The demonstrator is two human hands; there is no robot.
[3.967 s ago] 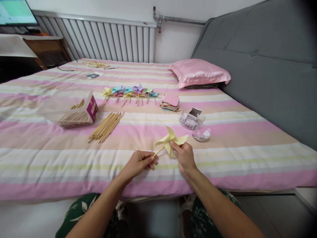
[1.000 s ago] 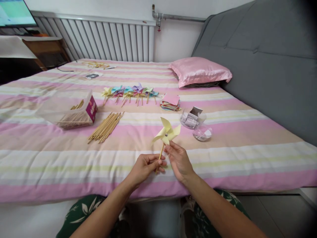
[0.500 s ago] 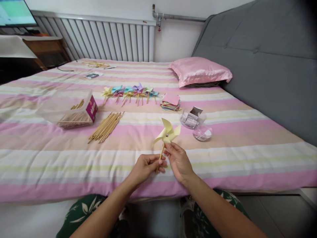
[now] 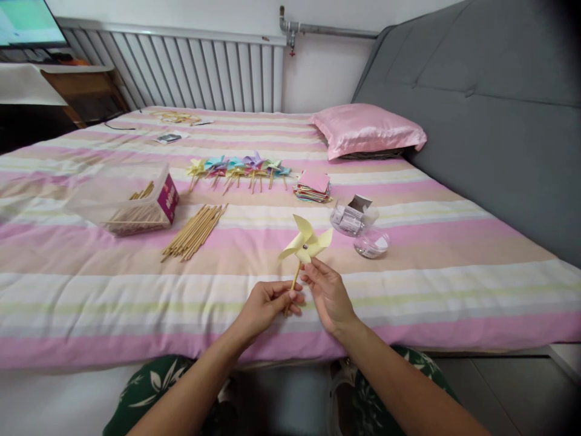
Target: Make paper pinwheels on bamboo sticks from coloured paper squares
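A pale yellow paper pinwheel (image 4: 305, 240) on a thin wooden stick is held up above the near edge of the bed. My left hand (image 4: 271, 304) is closed round the lower part of the stick, thumb and fingers pinching it. Just under the paper blades, the fingertips of my right hand (image 4: 327, 293) are pressed together at the lower blade; whether they also touch the stick is hidden. A small metallic fastener shows at the pinwheel's centre.
On the striped bed (image 4: 408, 290) lie loose wooden sticks (image 4: 195, 233), a clear box (image 4: 136, 206) of sticks, finished pinwheels (image 4: 240, 166), stacked coloured paper (image 4: 313, 184), and two small clear containers (image 4: 351, 217) at right. A pink pillow (image 4: 367, 130) rests by the grey headboard (image 4: 476, 91).
The pinwheel's blades have turned slightly. Both hands stay in nearly the same place on it.
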